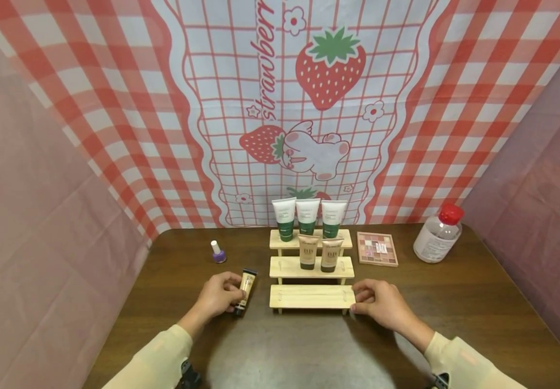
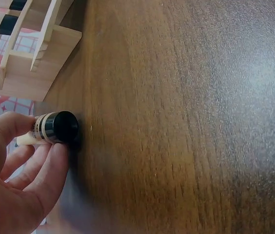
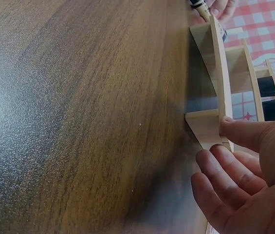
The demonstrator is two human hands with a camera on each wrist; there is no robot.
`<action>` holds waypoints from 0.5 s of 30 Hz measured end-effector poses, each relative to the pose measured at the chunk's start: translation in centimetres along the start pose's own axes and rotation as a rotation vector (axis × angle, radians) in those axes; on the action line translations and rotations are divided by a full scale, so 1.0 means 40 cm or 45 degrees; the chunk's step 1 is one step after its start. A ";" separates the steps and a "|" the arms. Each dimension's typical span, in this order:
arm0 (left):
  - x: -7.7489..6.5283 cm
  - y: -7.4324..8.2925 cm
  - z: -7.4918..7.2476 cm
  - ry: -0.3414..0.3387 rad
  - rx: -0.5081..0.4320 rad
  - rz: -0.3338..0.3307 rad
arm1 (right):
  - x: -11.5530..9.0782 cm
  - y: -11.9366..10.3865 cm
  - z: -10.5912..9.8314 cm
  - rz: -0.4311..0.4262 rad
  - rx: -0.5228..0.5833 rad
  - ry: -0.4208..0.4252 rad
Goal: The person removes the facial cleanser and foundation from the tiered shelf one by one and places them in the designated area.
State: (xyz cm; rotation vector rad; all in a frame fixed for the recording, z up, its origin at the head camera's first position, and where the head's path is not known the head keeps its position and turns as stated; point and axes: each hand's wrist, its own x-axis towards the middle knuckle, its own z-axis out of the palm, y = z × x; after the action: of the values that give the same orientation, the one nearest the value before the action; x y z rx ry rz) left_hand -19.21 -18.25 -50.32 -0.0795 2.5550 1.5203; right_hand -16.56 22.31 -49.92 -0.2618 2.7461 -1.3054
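Observation:
My left hand (image 1: pixel 218 294) pinches a small gold tube (image 1: pixel 247 284) with a black cap between thumb and fingers, left of a three-tier wooden display stand (image 1: pixel 304 297). In the left wrist view the tube's black cap (image 2: pixel 65 126) faces the camera, close over the table. At the stand's right end, my right hand (image 1: pixel 384 303) grips the end of the lowest board (image 3: pixel 222 83), thumb on one face and fingers by the other. Two beige tubes (image 1: pixel 328 255) stand on the middle tier. The top tier bears three white-and-green tubes (image 1: pixel 286 219).
A purple nail polish bottle (image 1: pixel 219 254) with a white cap stands behind my left hand. Right of the stand lies a square makeup palette (image 1: pixel 377 248). Beyond it is a clear bottle (image 1: pixel 437 240) with a red cap. A strawberry-print cloth (image 1: pixel 212 162) hangs behind the brown table (image 1: pixel 299 351).

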 end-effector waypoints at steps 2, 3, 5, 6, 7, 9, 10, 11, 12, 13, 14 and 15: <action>0.002 0.000 0.003 0.006 0.013 -0.003 | -0.001 0.000 0.000 0.001 0.003 0.001; 0.002 0.001 0.004 0.009 0.021 -0.004 | -0.001 -0.001 0.000 0.001 0.003 0.002; 0.003 0.004 0.006 0.009 0.030 -0.013 | -0.001 -0.001 0.000 -0.001 -0.001 0.004; 0.003 0.005 0.006 0.006 0.034 -0.016 | -0.001 -0.002 0.000 -0.001 -0.003 0.006; 0.003 0.006 0.006 0.003 0.038 -0.019 | -0.001 -0.002 0.000 -0.002 -0.006 0.007; 0.002 0.009 0.005 -0.005 0.043 -0.028 | -0.002 -0.003 -0.001 -0.003 -0.013 0.010; 0.001 0.010 0.005 -0.009 0.046 -0.028 | -0.002 -0.003 -0.001 -0.004 -0.015 0.010; 0.002 0.011 0.005 -0.012 0.049 -0.031 | -0.002 -0.003 -0.001 -0.004 -0.016 0.011; 0.002 0.010 0.005 -0.015 0.051 -0.032 | -0.002 -0.004 -0.001 -0.003 -0.016 0.012; 0.003 0.011 0.005 -0.017 0.054 -0.033 | -0.003 -0.004 -0.001 -0.002 -0.014 0.012; 0.003 0.012 0.005 -0.019 0.058 -0.031 | -0.003 -0.004 -0.001 -0.001 -0.012 0.011; 0.004 0.011 0.005 -0.020 0.062 -0.029 | -0.003 -0.004 -0.002 0.001 -0.008 0.010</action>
State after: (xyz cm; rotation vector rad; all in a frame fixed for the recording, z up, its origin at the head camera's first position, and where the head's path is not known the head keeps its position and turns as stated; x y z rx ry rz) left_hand -19.39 -17.85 -50.06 -0.0902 2.5684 1.4439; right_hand -16.43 22.28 -49.76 -0.2562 2.7568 -1.3007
